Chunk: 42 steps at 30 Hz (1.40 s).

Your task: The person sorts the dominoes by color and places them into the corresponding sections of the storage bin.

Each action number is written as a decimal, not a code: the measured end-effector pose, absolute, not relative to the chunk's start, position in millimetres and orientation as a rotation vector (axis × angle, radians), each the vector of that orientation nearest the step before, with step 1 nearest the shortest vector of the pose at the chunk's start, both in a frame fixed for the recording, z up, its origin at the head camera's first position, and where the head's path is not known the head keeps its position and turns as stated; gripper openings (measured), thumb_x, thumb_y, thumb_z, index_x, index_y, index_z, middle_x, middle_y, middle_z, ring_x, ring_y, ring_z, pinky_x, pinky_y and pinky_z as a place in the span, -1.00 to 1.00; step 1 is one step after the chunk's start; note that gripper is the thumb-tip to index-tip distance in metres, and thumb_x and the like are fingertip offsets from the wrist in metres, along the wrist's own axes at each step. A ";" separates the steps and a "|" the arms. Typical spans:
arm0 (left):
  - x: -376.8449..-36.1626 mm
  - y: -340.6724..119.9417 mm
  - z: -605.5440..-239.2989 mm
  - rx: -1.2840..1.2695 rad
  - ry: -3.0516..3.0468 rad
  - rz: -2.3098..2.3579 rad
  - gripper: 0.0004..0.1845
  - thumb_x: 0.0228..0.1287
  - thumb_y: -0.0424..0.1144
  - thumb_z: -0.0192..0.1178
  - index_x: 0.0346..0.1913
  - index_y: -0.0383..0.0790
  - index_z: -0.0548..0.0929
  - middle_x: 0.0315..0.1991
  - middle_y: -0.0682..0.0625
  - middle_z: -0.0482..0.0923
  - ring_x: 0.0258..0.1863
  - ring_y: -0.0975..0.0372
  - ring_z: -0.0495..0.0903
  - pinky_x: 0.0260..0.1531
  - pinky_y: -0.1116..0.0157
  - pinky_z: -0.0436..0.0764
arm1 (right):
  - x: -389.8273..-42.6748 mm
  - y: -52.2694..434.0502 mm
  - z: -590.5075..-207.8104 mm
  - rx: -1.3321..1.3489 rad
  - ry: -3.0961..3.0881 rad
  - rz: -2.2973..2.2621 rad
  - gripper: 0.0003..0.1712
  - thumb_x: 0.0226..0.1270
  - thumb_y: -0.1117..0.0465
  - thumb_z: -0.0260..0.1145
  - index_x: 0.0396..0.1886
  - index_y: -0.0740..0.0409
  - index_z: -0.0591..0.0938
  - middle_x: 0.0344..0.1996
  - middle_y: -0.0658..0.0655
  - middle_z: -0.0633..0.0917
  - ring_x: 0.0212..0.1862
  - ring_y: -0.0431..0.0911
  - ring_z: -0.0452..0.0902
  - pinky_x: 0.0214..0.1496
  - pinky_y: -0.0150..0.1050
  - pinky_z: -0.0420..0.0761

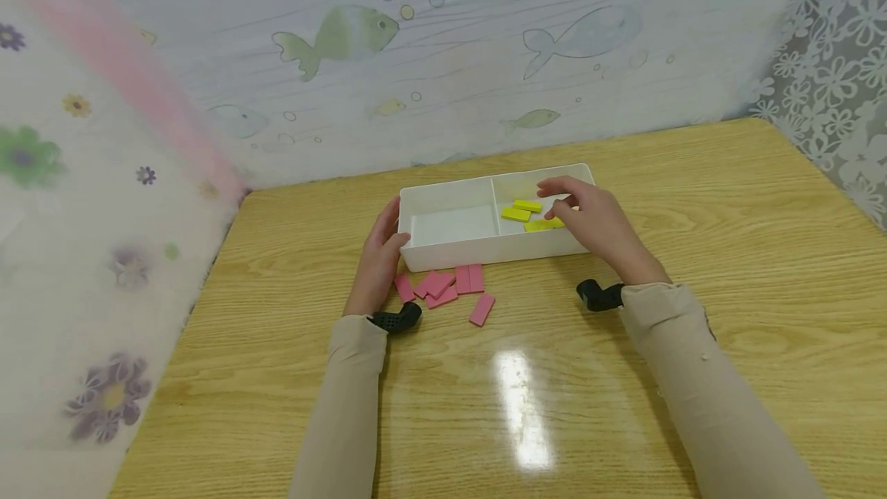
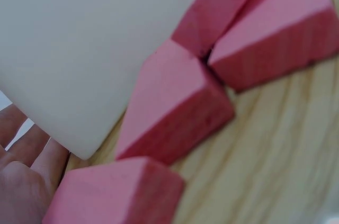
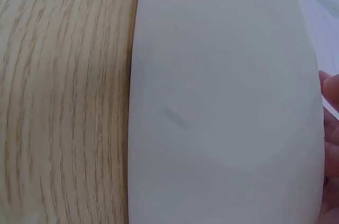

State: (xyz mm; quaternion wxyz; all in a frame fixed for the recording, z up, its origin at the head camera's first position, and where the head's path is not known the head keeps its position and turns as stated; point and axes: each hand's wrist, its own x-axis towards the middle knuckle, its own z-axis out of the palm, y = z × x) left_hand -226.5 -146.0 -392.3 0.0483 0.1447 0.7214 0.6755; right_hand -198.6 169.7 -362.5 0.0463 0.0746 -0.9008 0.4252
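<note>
A white two-compartment box [image 1: 450, 256] stands on the table. My left hand [image 1: 376, 264] holds its left end, thumb at the front corner and fingers along the outer side. Over the right compartment hovers my right hand [image 1: 601, 223], thumb and fingers apart, with nothing seen between them. Below it in that compartment lie several yellow blocks [image 1: 516, 215]; the hand partly hides the right part. Several pink blocks [image 1: 481, 309] lie loose in front of the box, some overlapping. In the left wrist view, pink blocks [image 2: 164, 97] lie close to the box wall [image 2: 69, 49].
The wooden table [image 1: 277, 376] runs back to a wall [image 1: 457, 98] painted with fish. A divider [image 1: 495, 206] splits the box, and its left compartment shows a bare floor. Each wrist bears a black device [image 1: 600, 296].
</note>
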 end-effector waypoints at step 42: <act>-226.1 -147.7 -391.2 0.445 2.204 2.060 -0.40 0.30 -0.22 -0.05 0.38 -0.03 0.06 0.36 0.00 0.00 0.33 0.13 -0.03 0.19 0.12 0.12 | -204.9 199.7 -377.6 -0.142 -2.558 1.830 -0.17 0.33 -0.07 -0.03 0.41 -0.05 -0.27 0.39 0.08 -0.09 0.37 -0.05 -0.19 0.29 0.00 -0.05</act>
